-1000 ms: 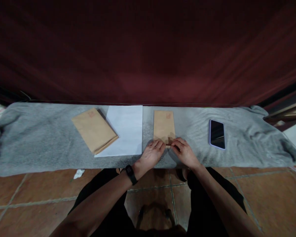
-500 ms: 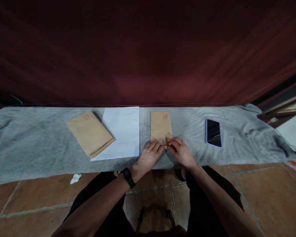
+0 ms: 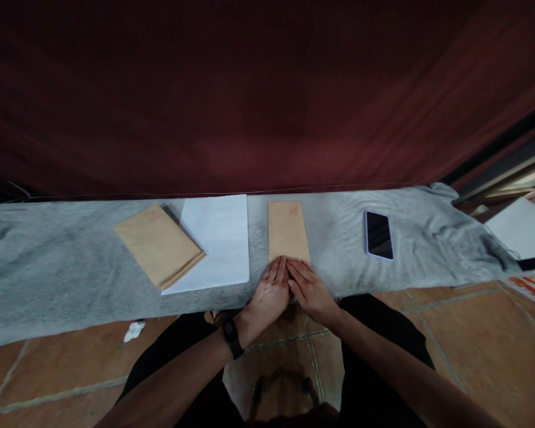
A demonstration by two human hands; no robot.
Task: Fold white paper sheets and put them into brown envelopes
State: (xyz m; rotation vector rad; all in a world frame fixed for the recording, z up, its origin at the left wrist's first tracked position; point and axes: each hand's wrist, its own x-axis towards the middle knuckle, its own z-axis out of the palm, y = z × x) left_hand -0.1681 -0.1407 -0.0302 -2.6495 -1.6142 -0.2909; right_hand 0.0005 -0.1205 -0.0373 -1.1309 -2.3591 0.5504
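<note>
At the left, a small stack of brown envelopes (image 3: 158,245) lies aslant, overlapping a white sheet (image 3: 220,241) on the grey cloth (image 3: 71,270). Next comes the left hand (image 3: 273,290), its fingers side by side and laid over the near end of a single brown envelope (image 3: 288,230), which lies flat in front of the person, red stamp at the far end. The right hand (image 3: 310,291) meets it there, fingers close together too; the palms hide that edge, so I cannot tell whether either thumb pinches paper. Pressing the edge well seems to call for even weight from both hands, working outward from the middle, the envelope kept square on the soft cloth. Farther right, well apart, lies a phone (image 3: 378,236)
</note>
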